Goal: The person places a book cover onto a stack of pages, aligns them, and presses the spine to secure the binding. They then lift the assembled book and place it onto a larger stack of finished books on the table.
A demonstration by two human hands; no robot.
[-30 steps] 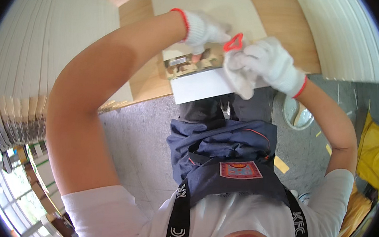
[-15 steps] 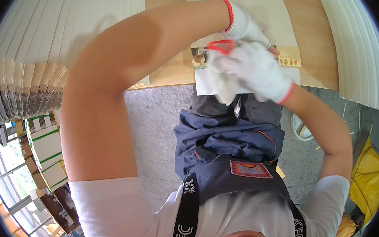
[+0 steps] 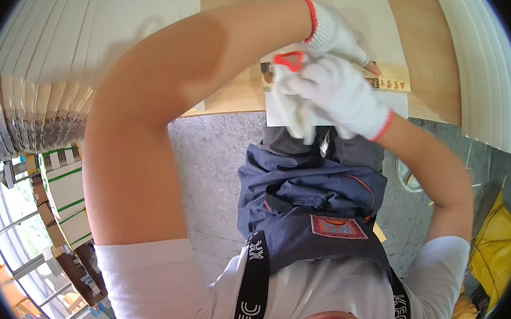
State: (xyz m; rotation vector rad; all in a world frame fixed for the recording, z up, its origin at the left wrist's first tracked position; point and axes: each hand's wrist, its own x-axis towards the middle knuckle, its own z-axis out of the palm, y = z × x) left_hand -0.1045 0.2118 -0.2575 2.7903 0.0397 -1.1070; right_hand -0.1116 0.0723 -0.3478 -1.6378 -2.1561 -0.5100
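My left hand (image 3: 339,37), in a white knit glove with a red cuff, lies over the printed part of a sheet on the table. A bare fingertip sticks out of the glove and presses on the sheet's yellow printed strip (image 3: 393,77). Its other fingers are mostly hidden behind my right hand. My right hand (image 3: 343,94), gloved the same way, is closed around a loose, crumpled white glove (image 3: 295,111) with a red rim. That loose glove hangs over the sheet's white near part (image 3: 395,101), which reaches past the table edge.
Large stacks of pale sheets stand at the left (image 3: 91,38) and the right (image 3: 485,63) of the wooden table (image 3: 432,83). A broad cream sheet (image 3: 357,5) lies farther back. On the grey floor at right are a round white container (image 3: 409,176) and yellow sacking (image 3: 496,256).
My right hand and the loose glove have shifted slightly left across the printed strip. My left hand stays in place, its bare fingertip now showing more.
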